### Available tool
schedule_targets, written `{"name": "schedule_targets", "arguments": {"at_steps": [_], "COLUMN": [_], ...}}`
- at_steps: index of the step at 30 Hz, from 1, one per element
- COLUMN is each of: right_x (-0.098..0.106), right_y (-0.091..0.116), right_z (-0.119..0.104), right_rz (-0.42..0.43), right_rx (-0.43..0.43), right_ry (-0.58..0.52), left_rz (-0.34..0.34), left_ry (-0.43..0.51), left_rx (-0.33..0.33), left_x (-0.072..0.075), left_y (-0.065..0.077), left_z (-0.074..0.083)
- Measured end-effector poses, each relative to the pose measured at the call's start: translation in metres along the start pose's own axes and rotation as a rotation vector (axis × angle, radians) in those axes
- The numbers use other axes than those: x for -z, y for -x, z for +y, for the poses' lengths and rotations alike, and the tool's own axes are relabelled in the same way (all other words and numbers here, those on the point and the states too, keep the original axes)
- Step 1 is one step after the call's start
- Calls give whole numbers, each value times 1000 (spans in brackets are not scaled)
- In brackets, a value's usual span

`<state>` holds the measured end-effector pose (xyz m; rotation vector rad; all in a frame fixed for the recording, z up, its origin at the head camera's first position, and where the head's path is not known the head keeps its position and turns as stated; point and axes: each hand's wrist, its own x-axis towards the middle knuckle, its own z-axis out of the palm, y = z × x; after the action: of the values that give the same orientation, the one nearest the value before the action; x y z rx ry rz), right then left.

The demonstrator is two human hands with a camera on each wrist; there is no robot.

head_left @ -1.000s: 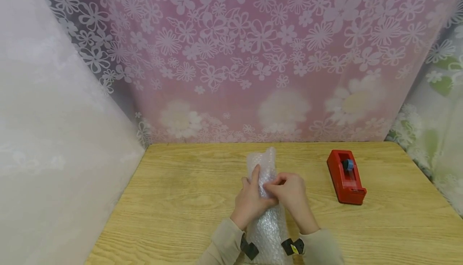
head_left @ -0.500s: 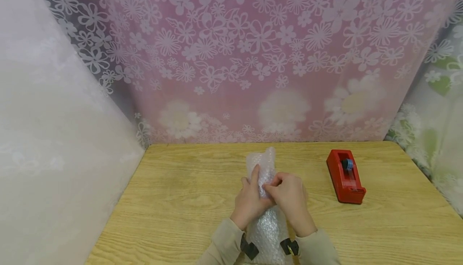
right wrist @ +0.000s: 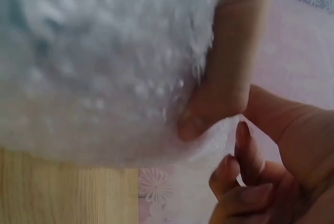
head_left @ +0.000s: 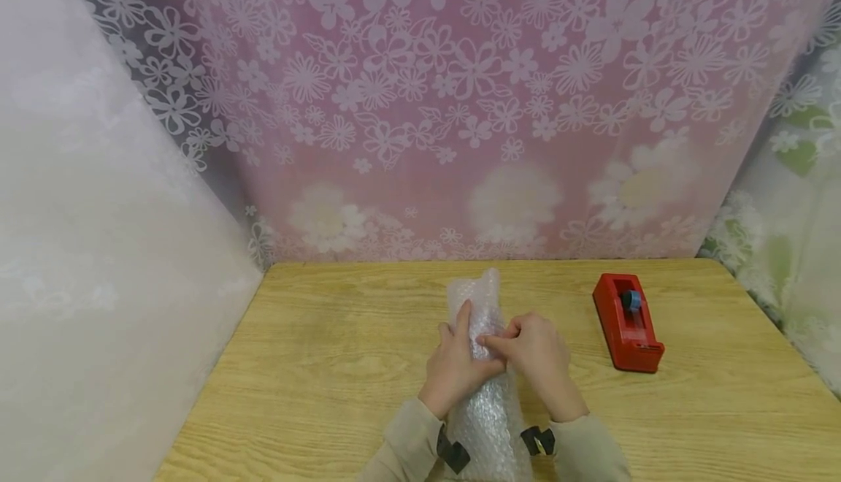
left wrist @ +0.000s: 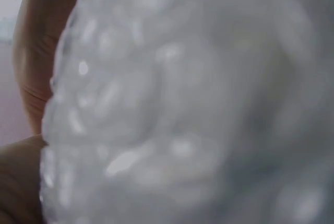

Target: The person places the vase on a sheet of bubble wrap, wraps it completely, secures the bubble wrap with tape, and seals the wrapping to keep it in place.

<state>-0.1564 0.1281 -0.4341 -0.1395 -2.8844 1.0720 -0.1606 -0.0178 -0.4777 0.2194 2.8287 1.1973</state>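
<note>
A long bundle of clear bubble wrap [head_left: 489,423] runs from the near edge toward the back of the table. Across its upper part, my left hand [head_left: 456,365] grips it, thumb on the right side and index finger stretched forward on top. My right hand [head_left: 539,354] is at the bundle's right side, thumb on the wrap and fingers curled, pinching at the plastic. In the right wrist view, the right hand's curled fingers [right wrist: 250,156] are beside the wrap's edge. The bubble wrap [left wrist: 146,98] fills most of the left wrist view, blurred. What it encloses cannot be made out.
A red tape dispenser [head_left: 627,325] with a small roll in it stands on the right of the wood-grain table [head_left: 328,365]. Behind the table hangs a pink flowered curtain [head_left: 420,102]. A pale sheet [head_left: 118,248] borders the left side.
My right wrist swung slightly left, then back to the right, while the thumb stayed on the bubble wrap. The left hand, the bundle and the tape dispenser have kept their places.
</note>
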Motion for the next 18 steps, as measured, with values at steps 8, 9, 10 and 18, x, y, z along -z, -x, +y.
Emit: {"name": "schedule_targets", "arguments": {"at_steps": [8,9,10,18], "right_x": [2,1,0,-6], "right_y": [-21,-23,-25,-34], "right_z": [14,16,19,39], "right_rz": [-222,-248,-278,-462], "right_rx": [-5,-8,-13,-25], "right_ry": [-144,-172,-203,-419], "left_rz": [-6,-5,-3,2], "left_ry": [17,12,9,8], "left_rx": [5,6,7,21], "left_x": [1,1,1,0], "left_y": [0,0,0,-1], "left_z": [0,0,0,-1]}}
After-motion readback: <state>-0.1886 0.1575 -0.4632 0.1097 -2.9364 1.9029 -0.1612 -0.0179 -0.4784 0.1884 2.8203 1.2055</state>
